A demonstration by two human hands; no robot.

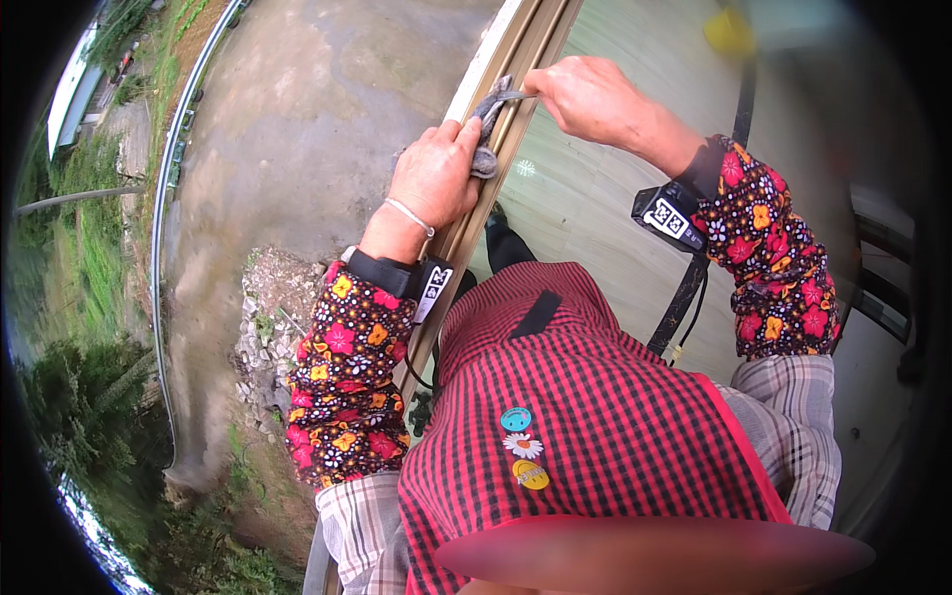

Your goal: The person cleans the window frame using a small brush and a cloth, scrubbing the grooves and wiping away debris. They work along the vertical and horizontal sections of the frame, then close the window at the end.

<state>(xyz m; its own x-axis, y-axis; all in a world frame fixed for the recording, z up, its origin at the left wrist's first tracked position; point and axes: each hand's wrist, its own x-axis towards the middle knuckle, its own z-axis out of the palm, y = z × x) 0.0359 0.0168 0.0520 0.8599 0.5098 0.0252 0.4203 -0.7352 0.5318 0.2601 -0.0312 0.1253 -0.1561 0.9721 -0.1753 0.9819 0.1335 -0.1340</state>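
Note:
A crumpled grey cloth [485,162] lies on the brown window frame [531,74], over its long grooves. My left hand [433,178] is closed on the cloth, pressing it against the frame. Across the frame, my right hand [593,104] pinches a thin grey strip [515,95] that runs into the cloth. Whether this strip is part of the cloth or a separate flat tool, I cannot tell. The fingertips of my right hand are partly hidden behind its knuckles.
Beyond the frame on the left is a long drop to muddy water [327,109], rocks [266,342] and a railed road [159,248]. Pale tiled floor [595,198] lies on the right, crossed by a dark strap or pole [679,307]. A blurred yellow object [729,33] is at the top right.

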